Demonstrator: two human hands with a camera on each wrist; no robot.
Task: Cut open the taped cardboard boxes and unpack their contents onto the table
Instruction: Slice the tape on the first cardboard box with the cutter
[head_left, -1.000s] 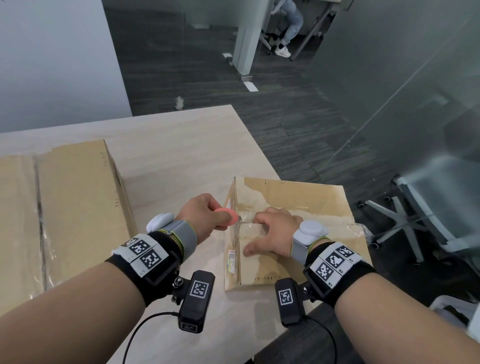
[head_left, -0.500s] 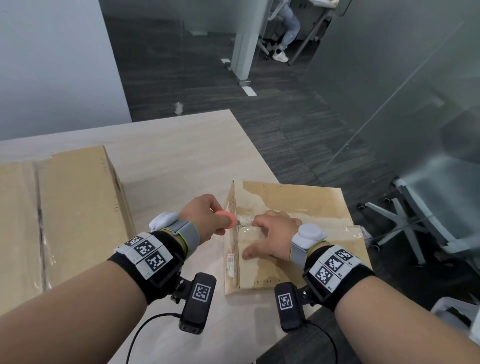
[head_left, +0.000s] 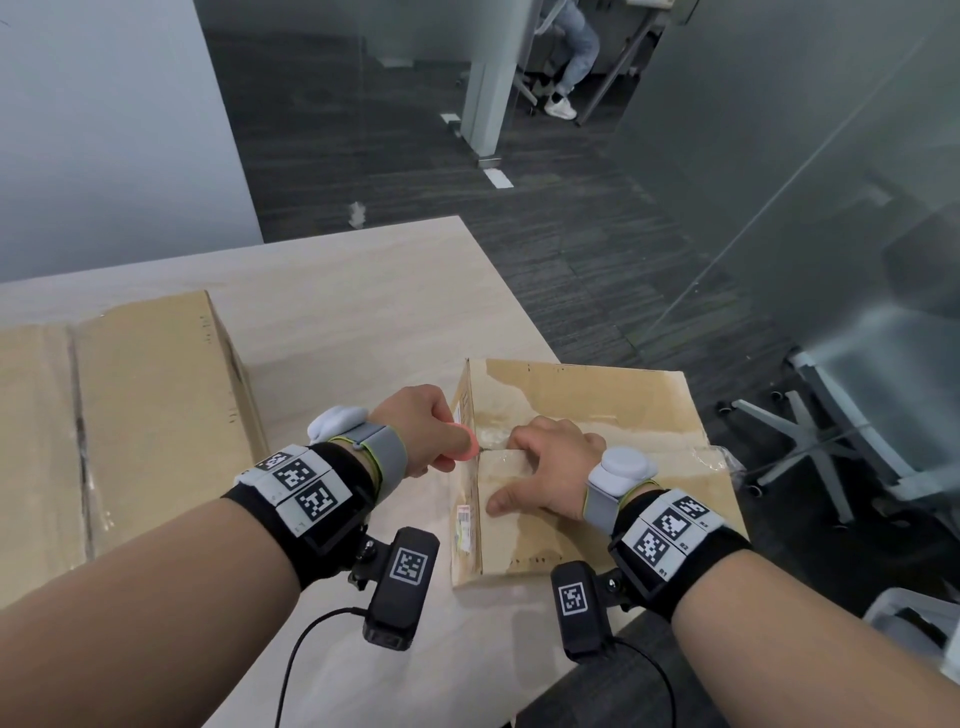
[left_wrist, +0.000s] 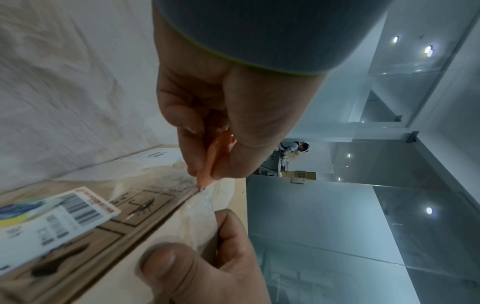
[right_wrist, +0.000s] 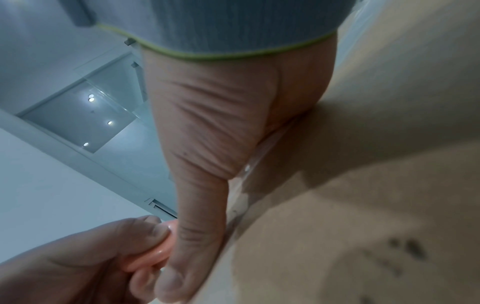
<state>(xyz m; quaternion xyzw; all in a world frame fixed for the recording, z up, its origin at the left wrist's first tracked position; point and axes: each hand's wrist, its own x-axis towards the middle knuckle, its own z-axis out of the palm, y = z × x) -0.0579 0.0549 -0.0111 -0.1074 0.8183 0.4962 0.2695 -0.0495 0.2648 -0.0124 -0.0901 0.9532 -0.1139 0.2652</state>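
Box (head_left: 582, 467) at near right corner of tabletop (head_left: 363, 322), tape seam on top | left hand (head_left: 415, 431) grip: pinching pink cutter (head_left: 460, 447), tip at seam's left end | right hand (head_left: 550, 467) grip: holding nothing, pressed on box top | larger box (head_left: 130, 415) lies left

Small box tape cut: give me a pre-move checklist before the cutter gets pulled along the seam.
1. Pink cutter pinched firmly in left hand: ok.
2. Cutter tip on the clear tape at the box's top edge: ok.
3. Right hand pressing the small cardboard box down: ok.
4. Right hand's fingers clear of the cutting path: not ok, they sit right beside the tip.
5. Box fully supported on the table: not ok, its right end overhangs the edge.
6. Blade depth into tape: cannot tell.
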